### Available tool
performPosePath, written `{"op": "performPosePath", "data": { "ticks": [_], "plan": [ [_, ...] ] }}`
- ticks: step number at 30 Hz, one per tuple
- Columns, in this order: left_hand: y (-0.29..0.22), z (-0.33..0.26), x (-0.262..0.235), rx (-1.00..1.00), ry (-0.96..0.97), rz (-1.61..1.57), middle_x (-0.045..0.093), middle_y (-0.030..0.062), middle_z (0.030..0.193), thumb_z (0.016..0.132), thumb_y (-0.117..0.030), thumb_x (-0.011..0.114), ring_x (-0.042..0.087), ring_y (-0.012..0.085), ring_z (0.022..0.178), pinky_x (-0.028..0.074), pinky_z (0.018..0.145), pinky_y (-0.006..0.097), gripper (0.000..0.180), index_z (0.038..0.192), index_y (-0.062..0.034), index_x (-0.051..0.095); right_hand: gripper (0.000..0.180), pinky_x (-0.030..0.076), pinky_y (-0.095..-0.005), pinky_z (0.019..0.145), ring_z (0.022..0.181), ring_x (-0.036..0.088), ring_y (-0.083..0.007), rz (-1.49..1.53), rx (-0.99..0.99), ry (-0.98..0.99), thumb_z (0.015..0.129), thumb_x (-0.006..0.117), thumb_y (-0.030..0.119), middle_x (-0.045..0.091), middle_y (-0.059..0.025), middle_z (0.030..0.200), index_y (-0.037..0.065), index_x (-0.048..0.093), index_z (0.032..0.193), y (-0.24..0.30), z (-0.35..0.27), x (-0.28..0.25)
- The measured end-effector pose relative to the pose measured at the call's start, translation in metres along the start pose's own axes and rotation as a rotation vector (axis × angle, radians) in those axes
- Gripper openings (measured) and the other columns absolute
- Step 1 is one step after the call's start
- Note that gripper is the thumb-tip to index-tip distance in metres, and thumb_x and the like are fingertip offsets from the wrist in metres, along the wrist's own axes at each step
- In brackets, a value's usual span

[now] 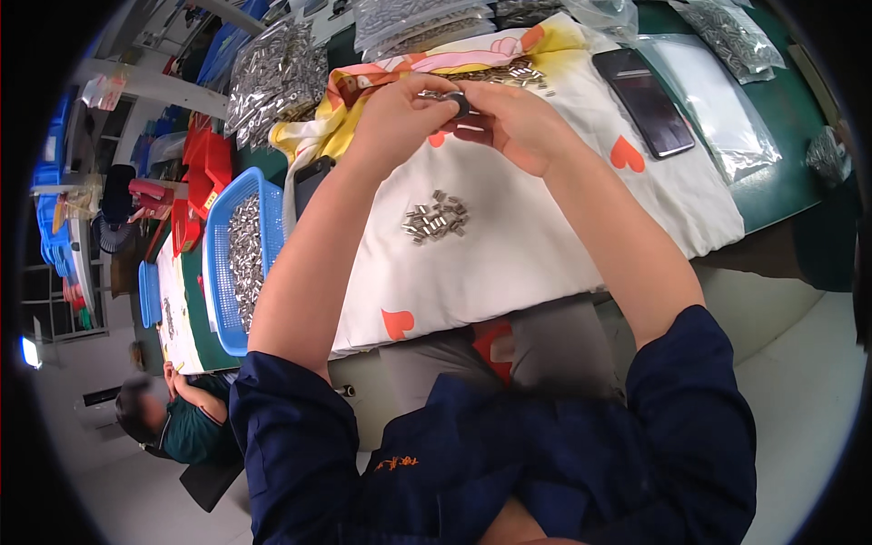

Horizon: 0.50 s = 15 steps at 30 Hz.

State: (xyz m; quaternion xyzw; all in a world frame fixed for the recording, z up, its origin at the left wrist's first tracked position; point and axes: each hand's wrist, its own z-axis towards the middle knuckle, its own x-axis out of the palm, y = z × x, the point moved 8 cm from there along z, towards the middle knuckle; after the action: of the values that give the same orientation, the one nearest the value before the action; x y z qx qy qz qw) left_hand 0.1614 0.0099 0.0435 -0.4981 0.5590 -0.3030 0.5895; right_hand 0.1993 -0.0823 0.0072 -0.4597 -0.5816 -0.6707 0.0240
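Observation:
My left hand [397,116] and my right hand [520,125] meet over the far part of a white cloth [518,245] with orange hearts. A small dark round piece [461,104] sits between their closed fingertips, and what kind of thing it is I cannot make out. Fingers partly cover it. Nearer to me, a loose pile of small silvery metal sleeves [436,218] lies on the cloth. Just beyond my hands are more small metal pieces [509,74], brassy in colour, by the cloth's folded yellow and pink edge [436,60].
A blue basket [214,263] of metal pieces stands at left, beside a dark phone [313,177]. Bags of metal parts [277,77] line the back. Another phone [645,104] and a clear plastic bag [722,113] lie right. Red bins [204,159] and a seated person [195,422] are farther left.

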Motion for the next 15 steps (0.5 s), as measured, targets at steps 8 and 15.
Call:
{"op": "performPosePath", "data": {
  "ticks": [8,15],
  "plan": [
    [-0.051,-0.002,0.055,0.405,-0.057,0.803,0.062,0.0068,0.077,0.071,-0.014,0.061,0.06,0.0217,0.072,0.046,0.063,0.029,0.025,0.095,-0.0082,0.058,0.024,0.05,-0.0248,0.073,0.08,0.056,-0.016,0.207,-0.095,-0.359,0.087,0.04,0.004,0.055,-0.0096,0.092,-0.005,0.049,0.107,-0.003,-0.032,-0.047],
    [-0.063,-0.014,0.07,0.623,0.019,0.793,0.061,0.0054,0.085,0.072,-0.007,0.061,0.059,0.0228,0.078,0.046,0.067,0.029,0.023,0.094,-0.0075,0.057,0.024,0.049,-0.027,0.071,0.077,0.055,-0.0142,0.252,-0.083,-0.353,0.087,0.041,0.006,0.056,-0.0073,0.09,-0.001,0.048,0.109,-0.001,-0.041,-0.049]
  ]
}}
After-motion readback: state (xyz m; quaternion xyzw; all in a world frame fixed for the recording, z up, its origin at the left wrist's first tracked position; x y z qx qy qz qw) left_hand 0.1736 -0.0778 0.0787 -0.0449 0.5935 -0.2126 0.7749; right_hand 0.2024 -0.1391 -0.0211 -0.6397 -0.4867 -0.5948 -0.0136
